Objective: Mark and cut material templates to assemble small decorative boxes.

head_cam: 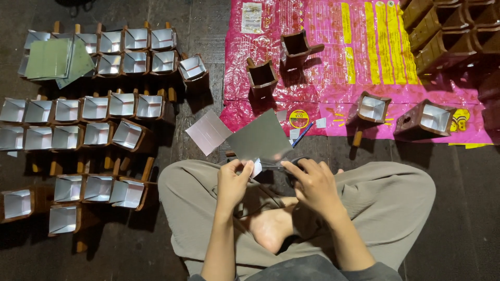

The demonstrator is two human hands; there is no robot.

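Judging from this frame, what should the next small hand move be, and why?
Probably close the scissors in the right hand a little further along the silver sheet. The left hand pinches the sheet's lower edge and the blades sit at that edge, so a cut looks under way.

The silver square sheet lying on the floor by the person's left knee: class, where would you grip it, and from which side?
Probably pinch the silver sheet at its lower corner, coming from the knee side. It lies flat, turned like a diamond, and that corner points toward the left hand. Its right edge meets the grey sheet being held, so that side is crowded.
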